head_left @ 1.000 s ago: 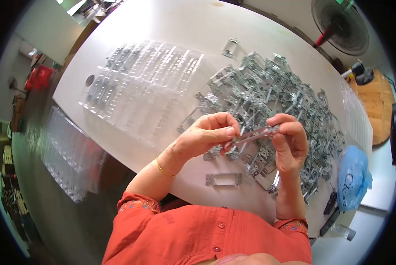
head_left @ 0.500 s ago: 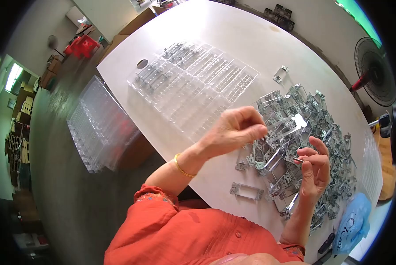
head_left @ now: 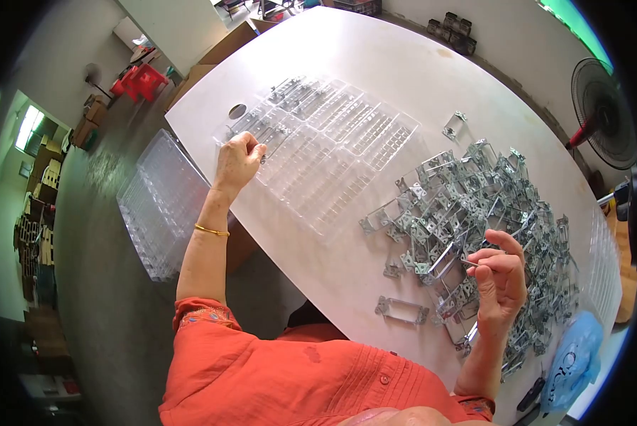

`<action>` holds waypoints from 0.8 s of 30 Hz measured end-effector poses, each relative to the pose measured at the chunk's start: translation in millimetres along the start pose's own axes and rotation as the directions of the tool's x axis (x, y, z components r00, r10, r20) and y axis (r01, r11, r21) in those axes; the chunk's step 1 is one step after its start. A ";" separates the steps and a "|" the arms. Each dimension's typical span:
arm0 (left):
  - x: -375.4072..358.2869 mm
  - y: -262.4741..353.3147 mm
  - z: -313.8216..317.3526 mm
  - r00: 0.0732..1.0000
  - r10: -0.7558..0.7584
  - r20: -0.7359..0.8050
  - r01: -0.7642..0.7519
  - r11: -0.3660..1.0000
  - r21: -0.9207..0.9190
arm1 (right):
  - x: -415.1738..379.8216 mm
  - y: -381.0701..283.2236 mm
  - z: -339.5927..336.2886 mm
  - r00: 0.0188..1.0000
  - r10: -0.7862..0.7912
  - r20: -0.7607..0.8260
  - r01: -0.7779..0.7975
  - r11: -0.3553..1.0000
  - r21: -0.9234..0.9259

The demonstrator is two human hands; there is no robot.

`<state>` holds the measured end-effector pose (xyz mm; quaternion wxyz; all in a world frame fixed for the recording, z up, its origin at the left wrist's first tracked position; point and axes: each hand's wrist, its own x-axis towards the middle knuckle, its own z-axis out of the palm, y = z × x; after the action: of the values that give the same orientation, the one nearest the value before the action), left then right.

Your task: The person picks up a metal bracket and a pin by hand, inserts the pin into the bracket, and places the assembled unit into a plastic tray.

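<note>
Two hands now stand well apart: the left hand [head_left: 237, 165], grip unclear, has reached the clear plastic compartmented tray [head_left: 327, 150], shifting work there; the right hand [head_left: 500, 282] pinches a thin metallic piece [head_left: 469, 263].

A tray [head_left: 318, 177] lies on the left of the desk [head_left: 375, 42], with brackets [head_left: 290, 96] in its far-left part. Right of it spreads a heap of brackets [head_left: 481, 213]; one loose bracket [head_left: 460, 116] lies beyond the heap, another [head_left: 422, 314] by its near-left edge. A bag [head_left: 574, 362] sits near right. Stacked trays [head_left: 162, 206] stand left of the desk, a fan [head_left: 603, 113] beyond its far-right edge.
</note>
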<state>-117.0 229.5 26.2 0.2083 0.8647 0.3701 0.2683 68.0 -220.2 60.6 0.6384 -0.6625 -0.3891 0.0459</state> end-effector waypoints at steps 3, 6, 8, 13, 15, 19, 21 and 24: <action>7.7 -10.7 3.4 0.999 -0.001 0.034 -0.001 0.997 0.072 | -0.9 0.2 1.2 1.000 0.003 0.015 -0.003 1.000 0.005; 15.1 -16.7 9.3 0.999 0.005 0.053 -0.010 0.997 0.082 | -1.6 0.0 1.6 1.000 -0.001 0.022 0.001 1.000 -0.009; 20.1 -21.4 13.2 0.996 -0.010 0.087 -0.002 0.991 0.132 | -1.5 -0.7 2.0 1.000 -0.001 0.022 0.002 1.000 -0.008; 21.0 -23.9 17.5 0.994 0.071 0.086 -0.088 0.973 0.214 | 0.0 -1.0 1.9 1.000 -0.017 0.021 0.017 1.000 -0.023; 19.7 -26.1 19.2 0.990 0.063 0.123 -0.090 0.970 0.224 | 0.1 -0.7 1.7 0.999 -0.022 0.027 0.023 0.999 -0.037; 15.5 -31.4 22.8 0.989 0.080 0.121 -0.112 0.953 0.281 | 0.0 -1.9 1.7 0.999 -0.026 0.023 0.027 0.999 -0.033; 14.7 -28.4 21.1 0.988 0.094 0.120 -0.126 0.949 0.289 | 0.3 -3.1 1.4 0.999 -0.028 0.027 0.029 0.999 -0.037; 13.1 -23.7 22.3 0.991 0.034 0.129 -0.077 0.936 0.343 | -1.0 -4.5 -1.0 1.000 -0.021 0.017 0.021 0.999 -0.042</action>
<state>-108.1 250.9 -0.1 0.0670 0.9126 0.3738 0.1517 65.8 -222.1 64.3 0.6214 -0.6714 -0.4022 0.0366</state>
